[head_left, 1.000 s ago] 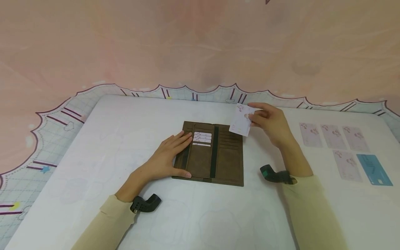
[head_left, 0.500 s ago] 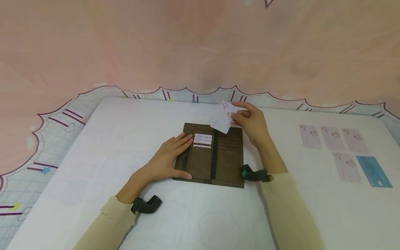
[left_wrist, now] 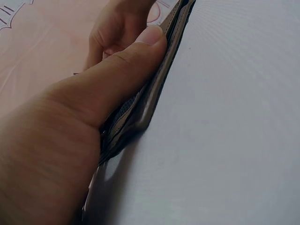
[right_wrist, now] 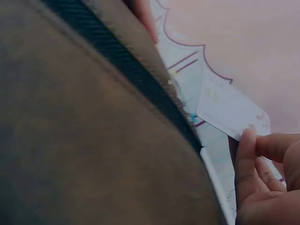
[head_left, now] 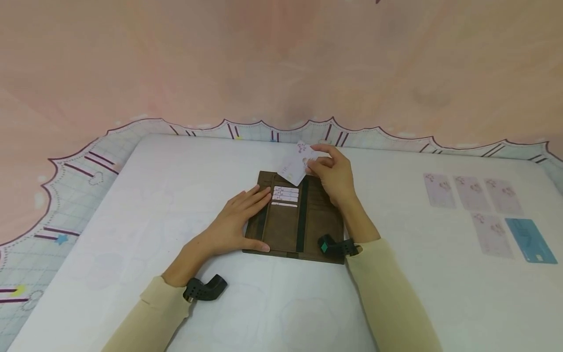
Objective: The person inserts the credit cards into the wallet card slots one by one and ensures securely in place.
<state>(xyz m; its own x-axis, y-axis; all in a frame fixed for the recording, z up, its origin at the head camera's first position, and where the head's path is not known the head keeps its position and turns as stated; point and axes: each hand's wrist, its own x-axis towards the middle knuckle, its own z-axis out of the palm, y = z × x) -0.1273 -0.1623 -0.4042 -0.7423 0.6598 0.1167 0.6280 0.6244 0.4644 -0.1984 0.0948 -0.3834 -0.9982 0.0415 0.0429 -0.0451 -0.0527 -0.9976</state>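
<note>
An open brown wallet point(head_left: 281, 230) lies on the white table, with several white cards point(head_left: 285, 194) tucked in the slots of its left half. My left hand point(head_left: 237, 220) rests on the wallet's left side, fingers spread and straight, thumb along its near edge; the left wrist view shows that thumb point(left_wrist: 136, 56) over the edge. Above the wallet's far edge, my right hand point(head_left: 334, 173) pinches a white card point(head_left: 293, 164) with a pink flower print, held tilted over the top of the left half. In the right wrist view the card point(right_wrist: 229, 105) sits between thumb and fingertips.
To the right lie several pale flower-print cards point(head_left: 440, 190) in two rows, with a blue card point(head_left: 531, 240) at the end of the nearer row. A patterned pink cloth point(head_left: 281, 73) hangs behind the table's far edge.
My right hand has carried the white card leftward, from above the wallet's right half to the top of its left half. The left hand has stayed in place on the wallet.
</note>
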